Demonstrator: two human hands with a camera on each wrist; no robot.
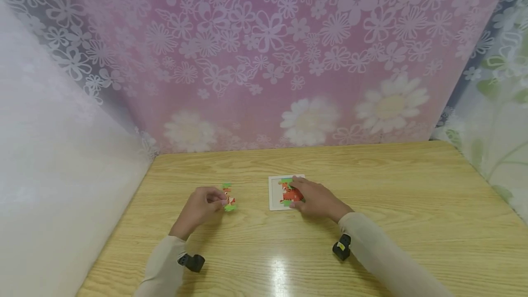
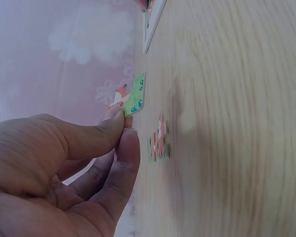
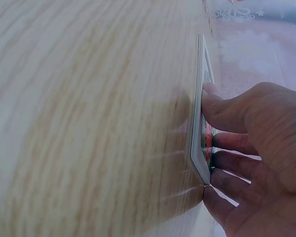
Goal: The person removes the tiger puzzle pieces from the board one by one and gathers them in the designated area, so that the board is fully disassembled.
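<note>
My left hand pinches a small jigsaw piece between thumb and fingertips, held just above the table. The piece carries green with blue-green spots and some orange and white. Below it in the left wrist view, another jigsaw piece, orange and green, lies on the wood. To the right in the head view is a white-framed puzzle board with a red animal picture in it; its left part shows bare backing. My right hand rests over the board's right side, thumb and fingers spread across it, partly hiding the picture.
Both hands work over a light wood-grain table. A pink flowered cloth hangs behind the table's far edge, with pale sheeting along the left. Small black devices sit on both wrists.
</note>
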